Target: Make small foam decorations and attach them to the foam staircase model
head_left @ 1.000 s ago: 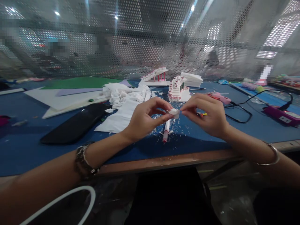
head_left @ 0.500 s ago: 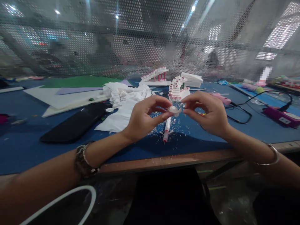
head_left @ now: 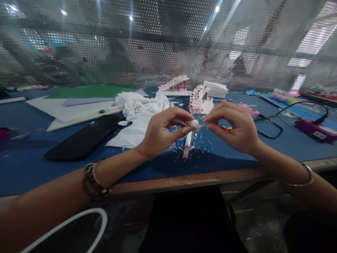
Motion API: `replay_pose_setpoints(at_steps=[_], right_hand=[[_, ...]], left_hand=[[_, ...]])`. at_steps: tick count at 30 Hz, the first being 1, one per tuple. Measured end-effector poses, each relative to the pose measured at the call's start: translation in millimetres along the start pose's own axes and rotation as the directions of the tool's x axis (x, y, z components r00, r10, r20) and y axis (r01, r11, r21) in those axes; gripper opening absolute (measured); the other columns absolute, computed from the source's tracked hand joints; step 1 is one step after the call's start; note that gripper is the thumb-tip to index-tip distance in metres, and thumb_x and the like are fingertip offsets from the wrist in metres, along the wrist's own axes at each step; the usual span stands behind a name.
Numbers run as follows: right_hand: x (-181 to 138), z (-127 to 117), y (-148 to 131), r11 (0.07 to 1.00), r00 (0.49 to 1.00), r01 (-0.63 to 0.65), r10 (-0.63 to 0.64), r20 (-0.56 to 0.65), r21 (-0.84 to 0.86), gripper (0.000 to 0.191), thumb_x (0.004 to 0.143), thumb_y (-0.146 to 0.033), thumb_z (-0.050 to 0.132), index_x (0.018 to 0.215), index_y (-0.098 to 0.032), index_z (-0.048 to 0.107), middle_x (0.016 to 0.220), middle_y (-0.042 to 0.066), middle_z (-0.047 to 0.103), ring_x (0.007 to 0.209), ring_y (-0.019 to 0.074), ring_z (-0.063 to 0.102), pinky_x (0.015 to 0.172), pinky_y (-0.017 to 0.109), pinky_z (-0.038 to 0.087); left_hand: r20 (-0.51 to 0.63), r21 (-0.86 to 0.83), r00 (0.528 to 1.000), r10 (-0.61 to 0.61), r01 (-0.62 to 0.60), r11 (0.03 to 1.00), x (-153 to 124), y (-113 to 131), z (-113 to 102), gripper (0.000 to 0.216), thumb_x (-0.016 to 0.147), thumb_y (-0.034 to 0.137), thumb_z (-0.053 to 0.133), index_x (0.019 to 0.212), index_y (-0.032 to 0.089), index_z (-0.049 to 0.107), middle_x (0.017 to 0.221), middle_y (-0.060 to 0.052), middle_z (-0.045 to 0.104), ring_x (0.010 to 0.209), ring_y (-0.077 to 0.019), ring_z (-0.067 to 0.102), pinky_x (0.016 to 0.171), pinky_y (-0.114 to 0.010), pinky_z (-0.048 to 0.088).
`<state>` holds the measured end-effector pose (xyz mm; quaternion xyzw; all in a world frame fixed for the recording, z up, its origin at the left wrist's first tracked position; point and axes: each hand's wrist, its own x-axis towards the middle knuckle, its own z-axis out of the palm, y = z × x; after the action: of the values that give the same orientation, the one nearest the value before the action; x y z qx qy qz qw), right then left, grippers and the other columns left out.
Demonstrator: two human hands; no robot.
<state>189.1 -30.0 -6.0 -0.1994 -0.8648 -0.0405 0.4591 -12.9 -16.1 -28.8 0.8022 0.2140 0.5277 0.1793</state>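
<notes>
Between thumb and fingers, my left hand (head_left: 163,129) pinches a small white cup-shaped piece (head_left: 195,124), thin like paper, held above the table. My right hand (head_left: 234,128) is closed in a pinch at the right edge of that piece. Under the hands lies a white pen with a red end (head_left: 186,146), among scattered white shavings. Just behind stands a small white model staircase (head_left: 198,102) with dark red spots on its curved steps. What exactly the white piece is, I cannot make out.
Crumpled white tissue (head_left: 139,105) and a black phone (head_left: 85,137) lie on the left. Green sheets (head_left: 89,92) are behind them. At the back is a second sloped model (head_left: 175,84) on red posts. A pink tool (head_left: 250,111) and purple power strip (head_left: 316,131) with cable lie right.
The white piece has turned slightly between my fingers, and my right fingertips have come in to its right edge. Everything on the table stays put.
</notes>
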Motion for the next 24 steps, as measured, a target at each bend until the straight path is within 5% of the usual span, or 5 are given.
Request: replay_pose_setpoints(at_steps=[24], right_hand=[[-0.9,7.2,0.9,0.995,0.993,-0.068,0.061,0.105,0.074,0.004,0.079,-0.010,0.053,0.077,-0.014,0.054,0.076,0.001,0.051,0.068,0.0082,0.049,0.063,0.023,0.042]], left_hand=[[0.104,-0.055,0.993,-0.063,0.069,0.996,-1.0,1.5,0.3,0.009,0.077,0.023,0.063,0.084,0.018,0.064,0.086,-0.002,0.066,0.078,-0.0112,0.062,0.064,-0.017,0.054]])
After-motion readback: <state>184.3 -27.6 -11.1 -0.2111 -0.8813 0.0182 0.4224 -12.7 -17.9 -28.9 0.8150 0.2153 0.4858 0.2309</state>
